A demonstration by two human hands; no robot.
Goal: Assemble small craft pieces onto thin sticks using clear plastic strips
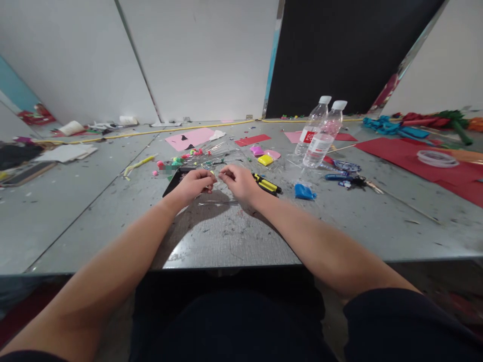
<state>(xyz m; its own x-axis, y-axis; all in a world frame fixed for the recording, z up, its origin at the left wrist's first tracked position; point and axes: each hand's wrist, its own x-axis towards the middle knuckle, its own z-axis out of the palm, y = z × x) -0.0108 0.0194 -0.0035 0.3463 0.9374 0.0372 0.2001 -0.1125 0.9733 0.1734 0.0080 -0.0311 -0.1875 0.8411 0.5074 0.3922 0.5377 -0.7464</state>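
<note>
- My left hand (196,183) is curled nearly closed, fingertips pinched together on something small and thin; it is too small to tell what it is
- My right hand (238,181) is curled the same way, its fingertips pinching close to those of the left, the two hands almost touching over the grey worktop (234,236)
- A clear plastic sheet (218,201) lies flat on the worktop just under and in front of both hands
- A black card (174,182) lies partly under my left hand
- A yellow-and-black tool (267,184) lies just beside my right hand, on its outer side
- A blue lump (304,191) sits near it, further right
- Two clear water bottles (320,133) stand upright beyond my right hand, well apart from it
- Small pink, green and yellow pieces (181,162) are scattered just beyond my left hand
- A large red sheet (433,168) lies at the far right
</note>
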